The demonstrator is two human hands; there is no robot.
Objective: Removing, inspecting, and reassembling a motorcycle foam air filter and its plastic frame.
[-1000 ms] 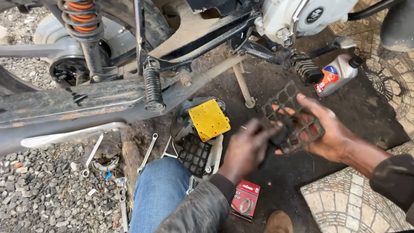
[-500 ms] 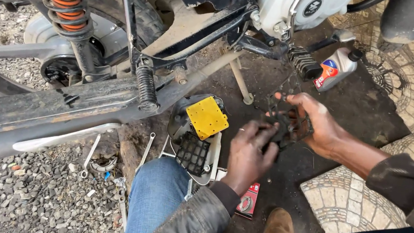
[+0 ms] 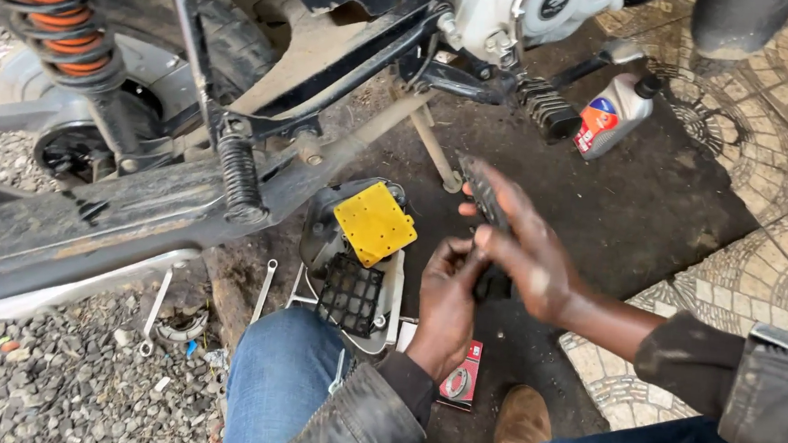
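On the dark, oil-stained ground beside the motorcycle (image 3: 260, 124), both hands work on a dark flat part (image 3: 484, 193) held up between them. The right hand (image 3: 529, 252) has its fingers stretched out and blurred, the part lying along the fingers and thumb; whether it is truly gripped there or only resting I cannot tell. The left hand (image 3: 449, 302) is curled with its fingertips pinched together at the lower end of the same part, just under the right hand's palm.

Just left of the hands a yellow square pad (image 3: 375, 222) lies tilted on a grey housing (image 3: 391, 297), with a black grid piece (image 3: 350, 294) below it in the same housing. A small red packet (image 3: 459, 385) lies on the ground beside the left wrist. A spanner (image 3: 263, 288) rests at the edge of the gravel, left of the housing. Well apart, near the paving at upper right, a grey oil bottle (image 3: 613, 112) lies tilted by the footpeg (image 3: 550, 110). The person's brown boot (image 3: 518, 432) and blue-jeaned knee (image 3: 281, 373) sit at the bottom.
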